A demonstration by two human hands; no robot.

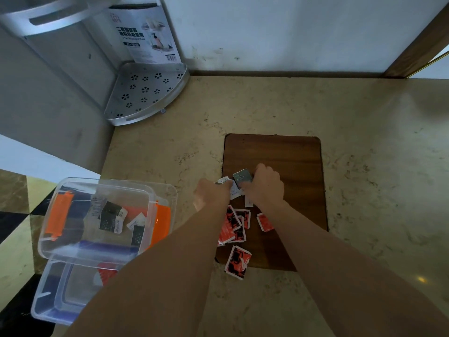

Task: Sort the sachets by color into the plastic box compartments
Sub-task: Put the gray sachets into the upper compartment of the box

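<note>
Several red sachets (pixel 234 227) lie on the near left part of a brown wooden board (pixel 286 154), and one red sachet (pixel 238 262) hangs over its front edge. My right hand (pixel 266 187) pinches a grey-black sachet (pixel 240 177) above the board. My left hand (pixel 212 193) is closed on white sachets (pixel 224 180) right beside it. A clear plastic box (pixel 56 244) with orange clips stands at the left and holds several black and white sachets (pixel 110 216). A lower clear box (pixel 43 302) in front of it holds a red sachet (pixel 107 272).
A white perforated corner shelf (pixel 145 93) and its printed carton (pixel 148 32) stand at the back left against the wall. The beige stone counter (pixel 364 142) stretches right of the board. The counter's left edge drops to a tiled floor (pixel 14 227).
</note>
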